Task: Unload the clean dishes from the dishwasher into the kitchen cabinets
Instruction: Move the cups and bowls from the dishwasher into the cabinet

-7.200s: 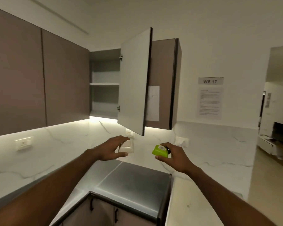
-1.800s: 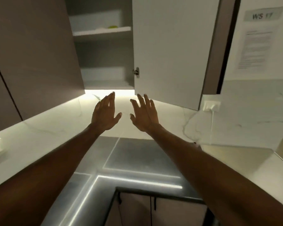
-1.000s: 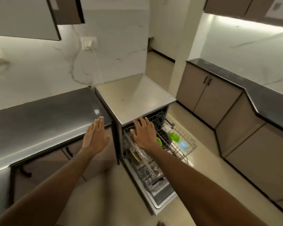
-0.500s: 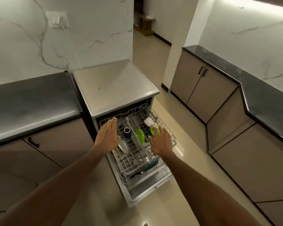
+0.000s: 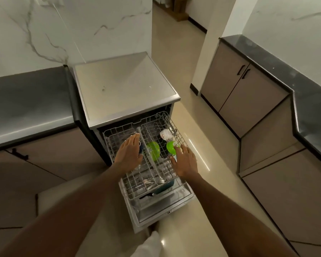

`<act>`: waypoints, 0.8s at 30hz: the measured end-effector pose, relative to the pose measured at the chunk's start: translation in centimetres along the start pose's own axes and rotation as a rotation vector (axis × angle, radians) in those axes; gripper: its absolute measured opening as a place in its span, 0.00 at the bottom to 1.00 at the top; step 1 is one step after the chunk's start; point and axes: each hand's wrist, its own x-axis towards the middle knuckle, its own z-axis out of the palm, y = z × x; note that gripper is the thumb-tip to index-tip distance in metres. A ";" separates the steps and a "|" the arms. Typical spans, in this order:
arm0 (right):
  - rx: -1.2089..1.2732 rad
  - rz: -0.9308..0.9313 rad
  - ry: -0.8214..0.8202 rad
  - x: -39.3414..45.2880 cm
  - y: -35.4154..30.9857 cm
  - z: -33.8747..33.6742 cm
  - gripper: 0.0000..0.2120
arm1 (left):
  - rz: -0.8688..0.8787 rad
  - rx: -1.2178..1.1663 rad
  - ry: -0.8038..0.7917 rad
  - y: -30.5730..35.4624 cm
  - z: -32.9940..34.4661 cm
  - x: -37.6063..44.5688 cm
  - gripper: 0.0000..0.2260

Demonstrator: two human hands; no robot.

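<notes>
The person is standing over the open dishwasher, both arms reaching down over the pulled-out upper rack. The left hand is hovering flat above the rack's left half, fingers straight and together, holding nothing; a small dark blue cup is peeking out just beside its fingertips. The right hand is spread over the rack's right half, fingers relaxed and apart, also gripping nothing. Its fingertips are lying right at the edge of a green bowl; whether they are touching it I cannot tell. A second green bowl is sitting between the two hands, clear of both. A white patterned cup is sitting farther back in the rack, beyond the right hand. Some cutlery and a teal dish are lying at the rack's near end, below the wrists.

Compared with half a second ago, both hands are sitting a little lower and closer over the dishes, the right one having slid up to the green bowl. Nearly two seconds ago the same flat hands were raised toward the open upper cabinet, and seven seconds ago they were carrying a white item and a green one there.
</notes>
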 end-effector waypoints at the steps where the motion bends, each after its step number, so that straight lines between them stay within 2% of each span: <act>1: -0.012 -0.003 -0.014 0.8 0.6 0.1 0.28 | -0.005 -0.007 -0.010 0.4 0.6 1.2 0.40; 11: 0.013 0.095 -0.172 7.5 6.2 3.4 0.31 | -0.009 -0.035 -0.150 3.7 7.0 11.4 0.40; 18: -0.001 0.041 -0.233 10.1 8.0 5.2 0.29 | -0.041 -0.044 -0.206 4.3 10.7 13.8 0.39; 24: -0.002 -0.007 -0.292 14.2 9.6 8.1 0.30 | -0.177 -0.062 -0.235 3.9 14.9 16.1 0.40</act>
